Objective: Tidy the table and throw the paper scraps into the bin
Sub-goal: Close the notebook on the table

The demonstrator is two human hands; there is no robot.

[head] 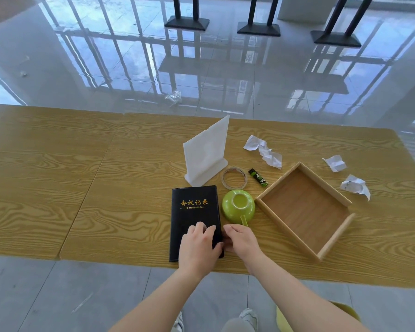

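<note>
A black notebook point(194, 212) with gold lettering lies on the wooden table point(82, 188) near its front edge. My left hand point(198, 248) rests flat on the notebook's lower half, fingers spread. My right hand point(241, 240) grips the notebook's lower right edge, just below the handle of an upside-down green cup point(238, 207). Three crumpled paper scraps lie to the right: a long one point(264, 150), a small one point(335, 162) and another point(355, 186) near the table's right edge.
A wooden tray point(304, 209) sits right of the cup. A white sign stand point(205, 152), a tape ring point(234, 178) and a green-black glue stick point(258, 177) lie behind the cup. A yellow-green bin rim point(345, 307) shows by my right forearm. Plastic wrap point(173, 97) lies on the floor.
</note>
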